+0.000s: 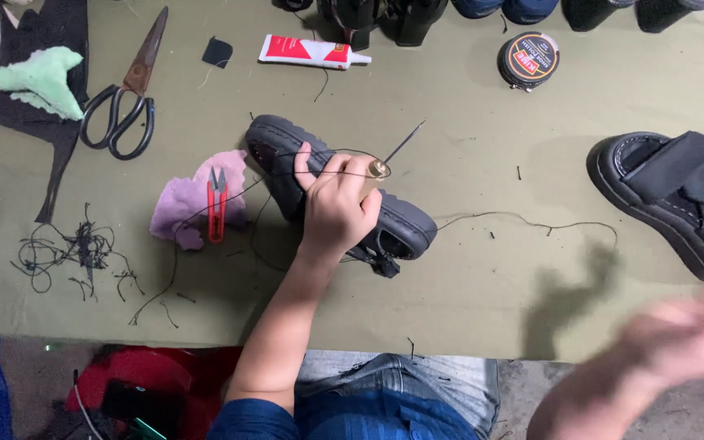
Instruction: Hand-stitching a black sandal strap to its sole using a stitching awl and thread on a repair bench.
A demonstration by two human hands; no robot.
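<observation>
a head-worn camera looks down on an olive-green cloth-covered table [466,277]. near its middle lies a black chunky-soled sandal [401,220], on its side with the tread facing the viewer. the left hand [334,208] presses down over the middle of that sandal, fingers curled together and clamped on the sole. a stitching awl with a brass collar and thin metal needle [390,159] sticks out just past the fingers, needle pointing up and away from the sandal; whether the fingers pinch it cannot be told. a thin black thread [531,220] loops over the sandal and trails off to the sandal's right across the cloth.

the right hand [686,338] is well to the right of the sandal and nearer the viewer, blurred; its grip cannot be told.

just left of the sandal a red thread snip [217,204] lies on a crumpled lilac rag [185,204]. farther left and up are large black-handled scissors [128,94] and a pale green foam scrap [38,77]. above the sandal lies a white and red glue tube [307,51], and up to its right a round black polish tin [529,59]. far right of the sandal rests a second black sandal [678,195]. below left of the sandal is a tangle of black thread offcuts [75,253].
</observation>
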